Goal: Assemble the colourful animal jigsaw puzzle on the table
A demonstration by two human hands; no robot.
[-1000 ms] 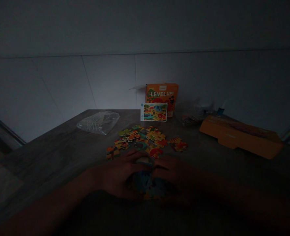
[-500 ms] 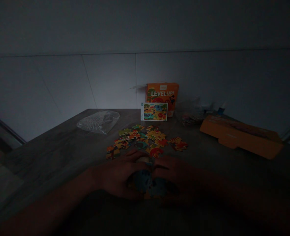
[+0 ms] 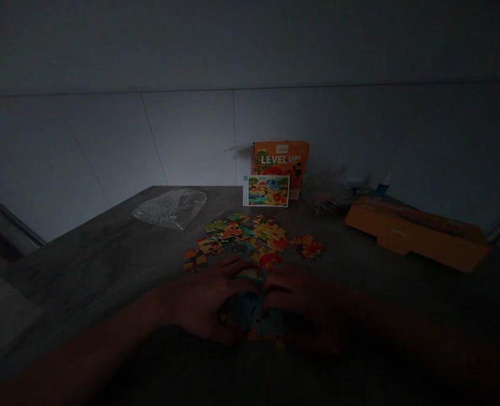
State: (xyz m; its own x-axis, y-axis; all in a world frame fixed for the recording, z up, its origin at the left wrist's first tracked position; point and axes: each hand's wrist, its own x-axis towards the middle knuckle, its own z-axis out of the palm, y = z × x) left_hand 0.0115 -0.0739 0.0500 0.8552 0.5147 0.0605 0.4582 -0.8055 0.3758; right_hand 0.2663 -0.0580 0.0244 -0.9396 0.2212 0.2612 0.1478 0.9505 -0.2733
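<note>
Close to me, in dim light, several blue puzzle pieces [image 3: 244, 310] with orange along their lower edge lie between my two hands. My left hand [image 3: 207, 299] curls round their left side, its fingers bent over the top. From the right, my right hand [image 3: 303, 299] grips the right-hand pieces, with fingertips near the middle join. Both palms hide part of the pieces, and darkness blurs how they fit together. Just beyond my fingers lies a spread of loose colourful puzzle pieces [image 3: 244, 232]. A small joined tiger-striped cluster [image 3: 307, 247] sits to its right.
A picture card [image 3: 267, 191] leans upright against an orange box [image 3: 280, 158] marked "LEVEL UP!". A clear plastic bag [image 3: 171, 208] lies at the left of the grey table [image 3: 106, 254]. To the right are a bagged heap of pieces [image 3: 330, 203] and an orange box lid [image 3: 415, 228].
The blue pieces at the right have shifted slightly down, and the fingers of my right hand have moved a little with them. My left hand stays nearly still.
</note>
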